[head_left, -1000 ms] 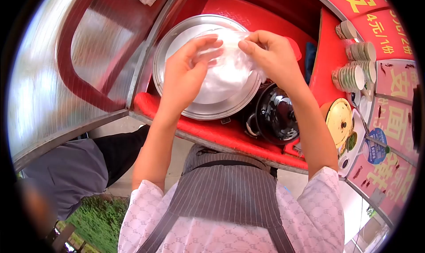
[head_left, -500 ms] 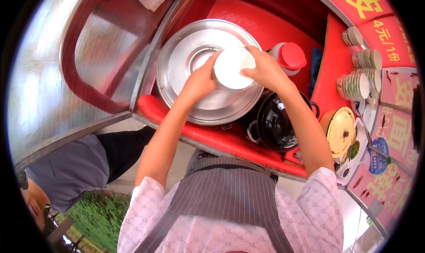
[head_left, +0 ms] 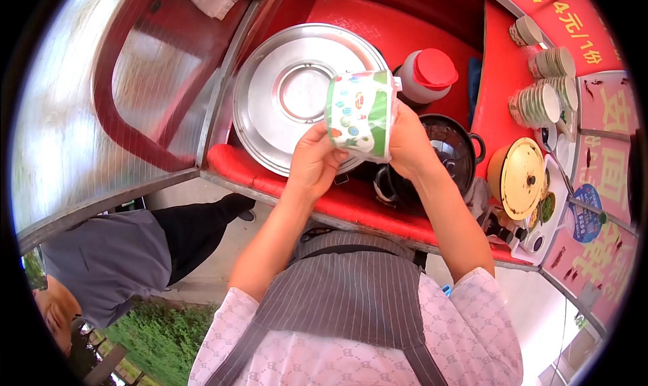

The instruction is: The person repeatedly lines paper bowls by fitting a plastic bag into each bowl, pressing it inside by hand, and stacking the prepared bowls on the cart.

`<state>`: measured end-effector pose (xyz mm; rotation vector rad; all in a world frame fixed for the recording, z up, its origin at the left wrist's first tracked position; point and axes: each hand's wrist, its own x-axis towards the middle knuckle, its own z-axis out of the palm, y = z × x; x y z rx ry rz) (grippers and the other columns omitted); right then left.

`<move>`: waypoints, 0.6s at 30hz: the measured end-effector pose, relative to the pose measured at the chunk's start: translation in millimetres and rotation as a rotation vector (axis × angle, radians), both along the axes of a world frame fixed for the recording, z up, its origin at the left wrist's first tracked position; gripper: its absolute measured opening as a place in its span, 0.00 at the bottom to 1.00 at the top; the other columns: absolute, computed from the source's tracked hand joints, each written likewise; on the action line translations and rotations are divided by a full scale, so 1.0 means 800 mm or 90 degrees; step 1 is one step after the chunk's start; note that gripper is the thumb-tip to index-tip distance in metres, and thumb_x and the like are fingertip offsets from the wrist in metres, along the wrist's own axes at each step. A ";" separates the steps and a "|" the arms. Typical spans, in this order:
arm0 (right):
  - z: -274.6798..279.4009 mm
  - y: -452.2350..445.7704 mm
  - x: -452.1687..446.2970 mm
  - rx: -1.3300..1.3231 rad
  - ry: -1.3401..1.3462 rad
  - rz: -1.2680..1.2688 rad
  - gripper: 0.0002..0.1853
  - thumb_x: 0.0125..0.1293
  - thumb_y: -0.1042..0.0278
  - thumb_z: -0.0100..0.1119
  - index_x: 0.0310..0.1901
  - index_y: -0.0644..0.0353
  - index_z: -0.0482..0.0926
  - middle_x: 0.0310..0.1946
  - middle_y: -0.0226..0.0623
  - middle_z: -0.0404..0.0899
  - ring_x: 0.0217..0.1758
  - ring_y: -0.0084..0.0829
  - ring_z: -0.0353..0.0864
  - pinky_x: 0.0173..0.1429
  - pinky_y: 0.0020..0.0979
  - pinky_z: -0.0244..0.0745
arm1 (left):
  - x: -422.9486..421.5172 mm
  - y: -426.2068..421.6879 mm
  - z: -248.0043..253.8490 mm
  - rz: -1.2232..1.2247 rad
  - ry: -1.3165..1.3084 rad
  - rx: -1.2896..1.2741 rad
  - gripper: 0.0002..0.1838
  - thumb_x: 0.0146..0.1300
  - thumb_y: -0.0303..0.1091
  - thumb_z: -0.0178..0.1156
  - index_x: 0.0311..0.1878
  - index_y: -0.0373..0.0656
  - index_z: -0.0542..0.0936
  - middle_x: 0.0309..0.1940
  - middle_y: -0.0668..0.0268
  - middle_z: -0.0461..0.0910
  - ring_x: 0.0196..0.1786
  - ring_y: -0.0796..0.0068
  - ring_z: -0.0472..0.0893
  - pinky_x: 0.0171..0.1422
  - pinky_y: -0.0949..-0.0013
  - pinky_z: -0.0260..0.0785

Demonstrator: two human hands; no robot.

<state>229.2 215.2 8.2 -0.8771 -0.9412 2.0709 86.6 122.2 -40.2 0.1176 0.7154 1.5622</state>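
My two hands hold a white-and-green printed paper bowl, turned on its side, with clear plastic around its right end. I cannot tell whether it is one bowl or a nested stack. My left hand pinches its lower left edge, thumb and fingers closed together. On the right side my right hand grips the bowl and plastic, its fingers partly hidden behind. Beneath the bowl lies a large round metal lid with a raised ring in the middle.
A red-capped white jar and a black pot stand to the right. Beyond them are a yellow lidded pot and stacked paper cups. Below left, a person in grey is beside the stall's clear panel.
The bowl has turned from showing its white round face to showing its printed side. Both hands have come lower and nearer to me. My view has shifted slightly.
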 end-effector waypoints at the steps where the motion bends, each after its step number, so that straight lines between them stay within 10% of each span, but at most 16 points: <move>1: 0.004 -0.008 0.001 -0.011 0.004 -0.009 0.21 0.65 0.79 0.60 0.60 0.69 0.75 0.50 0.42 0.83 0.53 0.28 0.83 0.58 0.31 0.78 | 0.007 -0.004 0.007 0.006 0.029 -0.017 0.13 0.73 0.26 0.57 0.58 0.39 0.80 0.49 0.64 0.84 0.45 0.72 0.84 0.49 0.67 0.79; 6: 0.001 -0.027 0.017 0.158 -0.161 -0.110 0.21 0.65 0.80 0.58 0.61 0.69 0.75 0.51 0.42 0.83 0.53 0.29 0.83 0.58 0.31 0.77 | 0.011 -0.054 0.033 0.125 0.344 -0.087 0.22 0.71 0.34 0.63 0.63 0.34 0.73 0.60 0.60 0.76 0.63 0.68 0.76 0.70 0.63 0.68; 9: 0.014 -0.047 0.019 0.325 -0.286 -0.101 0.23 0.68 0.76 0.59 0.65 0.67 0.72 0.50 0.41 0.82 0.50 0.28 0.83 0.52 0.30 0.79 | 0.048 -0.067 0.057 0.095 0.402 0.090 0.57 0.50 0.38 0.81 0.75 0.35 0.52 0.72 0.57 0.60 0.75 0.60 0.64 0.77 0.57 0.58; 13: 0.030 -0.066 0.031 0.078 -0.072 0.058 0.29 0.71 0.70 0.62 0.71 0.63 0.65 0.45 0.37 0.79 0.38 0.23 0.81 0.38 0.26 0.80 | 0.035 -0.046 0.057 0.117 0.370 0.084 0.46 0.64 0.41 0.68 0.77 0.35 0.53 0.71 0.54 0.66 0.73 0.59 0.68 0.78 0.55 0.60; 18: 0.002 -0.070 0.064 0.092 0.044 0.033 0.27 0.72 0.77 0.58 0.70 0.63 0.66 0.40 0.32 0.77 0.38 0.23 0.80 0.43 0.26 0.80 | 0.023 -0.040 0.098 0.083 -0.118 -0.016 0.40 0.72 0.66 0.44 0.74 0.43 0.66 0.70 0.59 0.71 0.68 0.53 0.74 0.71 0.50 0.69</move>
